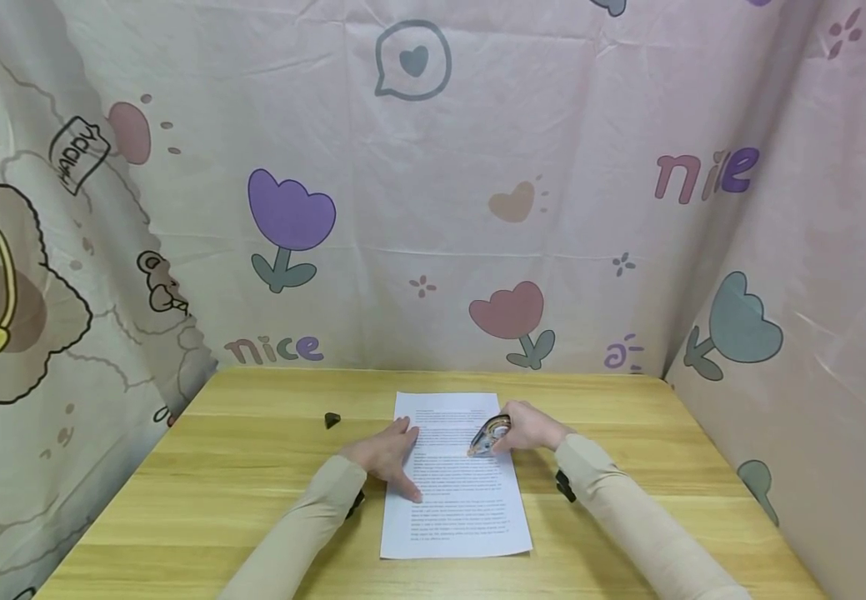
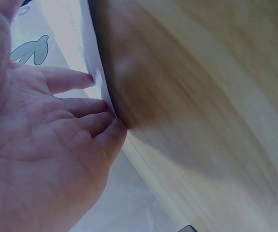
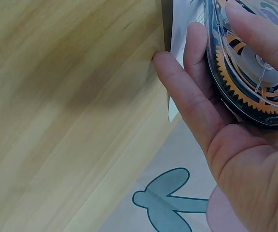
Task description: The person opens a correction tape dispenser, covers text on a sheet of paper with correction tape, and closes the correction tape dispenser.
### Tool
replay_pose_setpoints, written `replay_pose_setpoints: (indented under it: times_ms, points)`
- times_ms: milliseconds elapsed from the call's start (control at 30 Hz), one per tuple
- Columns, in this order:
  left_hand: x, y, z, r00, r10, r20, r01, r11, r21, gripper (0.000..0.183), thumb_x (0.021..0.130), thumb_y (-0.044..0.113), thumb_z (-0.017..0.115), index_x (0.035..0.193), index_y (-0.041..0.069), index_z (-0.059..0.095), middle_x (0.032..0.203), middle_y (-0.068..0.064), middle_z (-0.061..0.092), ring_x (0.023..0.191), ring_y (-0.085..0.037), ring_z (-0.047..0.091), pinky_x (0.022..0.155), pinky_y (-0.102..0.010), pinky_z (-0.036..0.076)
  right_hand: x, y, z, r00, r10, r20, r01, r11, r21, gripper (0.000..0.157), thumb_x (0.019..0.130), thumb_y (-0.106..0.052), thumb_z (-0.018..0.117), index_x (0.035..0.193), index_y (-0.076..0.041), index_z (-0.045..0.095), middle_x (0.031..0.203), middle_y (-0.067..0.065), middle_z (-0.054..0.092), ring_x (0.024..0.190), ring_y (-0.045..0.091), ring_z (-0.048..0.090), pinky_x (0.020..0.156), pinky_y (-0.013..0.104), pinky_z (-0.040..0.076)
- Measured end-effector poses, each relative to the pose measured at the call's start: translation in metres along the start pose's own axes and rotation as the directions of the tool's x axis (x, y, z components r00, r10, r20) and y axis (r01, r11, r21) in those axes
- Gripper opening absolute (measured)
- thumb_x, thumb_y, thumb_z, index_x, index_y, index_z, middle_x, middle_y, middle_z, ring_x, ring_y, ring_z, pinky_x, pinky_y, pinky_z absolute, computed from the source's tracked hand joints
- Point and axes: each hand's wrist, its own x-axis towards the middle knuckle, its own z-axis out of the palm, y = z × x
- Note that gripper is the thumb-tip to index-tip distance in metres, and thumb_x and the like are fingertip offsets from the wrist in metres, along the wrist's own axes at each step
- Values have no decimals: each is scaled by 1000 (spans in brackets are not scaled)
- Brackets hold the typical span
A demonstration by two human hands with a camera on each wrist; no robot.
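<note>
Correction tape (image 1: pixel 491 435) in right hand (image 1: pixel 532 427), left hand (image 1: pixel 386 454) on page

Printed page (image 1: pixel 455 492) lies on the wooden table (image 1: pixel 177 500) between both hands, one long edge by each. Guessing it's set there so both reach it without stretching.

Left hand: spread, not gripping. Thumb angled back toward the person on the sheet, fingers reaching away, tips at the page's left edge. Looks like a brace against sliding.

Right hand: grasping the correction tape, thumb on one side, fingers on the other, with two fingers extended toward the page's right edge. Maybe those steady it. Tool is tilted, nose down and toward the left hand, over the printed lines. Presumably angled that way to bring the tip to the text; can't tell from here whether it's touching.

Small black piece (image 1: pixel 332 420) sits beyond the left hand, off to its left, apart from the page. Can't make out what it is.
</note>
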Motion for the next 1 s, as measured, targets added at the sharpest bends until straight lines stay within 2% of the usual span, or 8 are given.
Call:
replay_pose_setpoints:
  times_ms: [200,500,1000]
  points:
    - [1,0,0,1000,0,4,0,1000,-1,123,62,56,87,154,1,26,162,-22,14,152,-34,13,124,-46,17,0,2,-1,1000,17,3,-17,1000,1,26,68,-12,88,87,-6,71,74,-1,68,65,13,59,59,25,51]
    - [0,0,0,1000,-4,18,4,1000,-8,124,62,58,86,155,3,24,163,-21,12,152,-34,12,123,-48,17,-3,3,-1,999,45,4,-45,999,4,31,68,-14,88,91,-6,69,76,-1,68,68,13,61,65,26,53]
    - [-2,1,-1,1000,9,2,-9,1000,-19,123,62,53,89,153,-1,26,162,-25,13,151,-36,13,123,-46,18,-5,1,-1,1000,15,7,-15,998,55,31,68,-12,87,91,-3,68,77,1,68,68,15,62,62,27,53]
